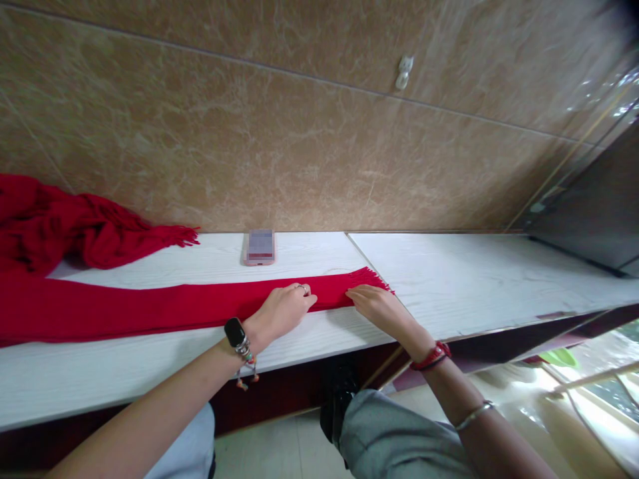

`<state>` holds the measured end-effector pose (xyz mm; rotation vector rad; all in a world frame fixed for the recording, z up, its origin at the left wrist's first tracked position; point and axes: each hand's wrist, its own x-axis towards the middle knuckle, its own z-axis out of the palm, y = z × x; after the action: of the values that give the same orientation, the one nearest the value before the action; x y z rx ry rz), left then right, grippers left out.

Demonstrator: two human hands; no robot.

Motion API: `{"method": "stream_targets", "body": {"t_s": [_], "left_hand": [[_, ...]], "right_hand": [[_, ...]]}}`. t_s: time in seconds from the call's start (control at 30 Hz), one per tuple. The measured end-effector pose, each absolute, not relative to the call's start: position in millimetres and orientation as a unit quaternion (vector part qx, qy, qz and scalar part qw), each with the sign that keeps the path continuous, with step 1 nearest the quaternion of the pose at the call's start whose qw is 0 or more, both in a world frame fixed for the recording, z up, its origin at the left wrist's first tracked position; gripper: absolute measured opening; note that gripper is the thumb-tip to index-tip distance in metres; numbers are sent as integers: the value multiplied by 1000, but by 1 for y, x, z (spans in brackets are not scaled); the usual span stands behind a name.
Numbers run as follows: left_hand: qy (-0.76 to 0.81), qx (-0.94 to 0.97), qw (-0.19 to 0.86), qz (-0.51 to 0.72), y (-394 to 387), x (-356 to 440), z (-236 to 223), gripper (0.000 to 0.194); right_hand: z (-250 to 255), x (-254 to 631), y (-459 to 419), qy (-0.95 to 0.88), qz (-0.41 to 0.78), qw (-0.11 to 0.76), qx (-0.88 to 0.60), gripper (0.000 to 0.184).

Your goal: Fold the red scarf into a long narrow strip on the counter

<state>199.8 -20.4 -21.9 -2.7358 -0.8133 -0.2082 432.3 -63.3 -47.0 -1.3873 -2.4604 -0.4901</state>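
Note:
A long red scarf (190,306), folded into a narrow strip, lies along the white countertop with its fringe at the right end. My left hand (282,311), wearing a ring, rests on the strip with its fingers curled against the cloth. Close to the fringe, my right hand (379,309) has its fingers bent together on the scarf's near edge. The fingertips of both hands are partly hidden. Further left, the strip runs out of view.
A crumpled red fringed cloth (100,226) lies at the back left. Against the brown tiled wall (299,146) is a phone (259,247) in a pink case. A white hook (404,72) sits on the wall. A dark box-like object (589,193) stands at the right end.

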Motion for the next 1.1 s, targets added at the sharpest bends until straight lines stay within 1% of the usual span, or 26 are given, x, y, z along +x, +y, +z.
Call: {"method": "stream_targets", "body": {"t_s": [0.07,0.13,0.27,0.33,0.5,0.57,0.77,0.93,1.1], "left_hand": [[-278,-947,141,-72,-21,200,-21,19],[-275,-948,142,-72,-21,200,-19,19],[-268,-948,152,-83,-24,201,-14,17],[-263,-947,161,-84,-26,201,-13,17],[-223,-959,162,-62,-25,198,-21,17],[-222,-960,160,-64,-24,197,-24,18],[-254,-952,153,-76,-24,201,-25,19],[-275,-942,168,-96,-23,201,-24,21],[-233,-956,155,-82,-25,197,-26,15]], "right_hand": [[-46,431,-64,-844,-174,134,-489,25],[-45,432,-65,-840,-177,148,-490,24],[-48,439,-66,-829,-209,228,-466,25],[-48,442,-67,-825,-222,251,-456,26],[-51,443,-71,-857,-193,213,-427,26],[-53,443,-72,-856,-186,213,-433,27],[-48,439,-61,-807,-204,273,-483,29],[-34,432,-59,-797,-234,311,-463,28],[-43,440,-70,-845,-207,268,-415,26]]}}
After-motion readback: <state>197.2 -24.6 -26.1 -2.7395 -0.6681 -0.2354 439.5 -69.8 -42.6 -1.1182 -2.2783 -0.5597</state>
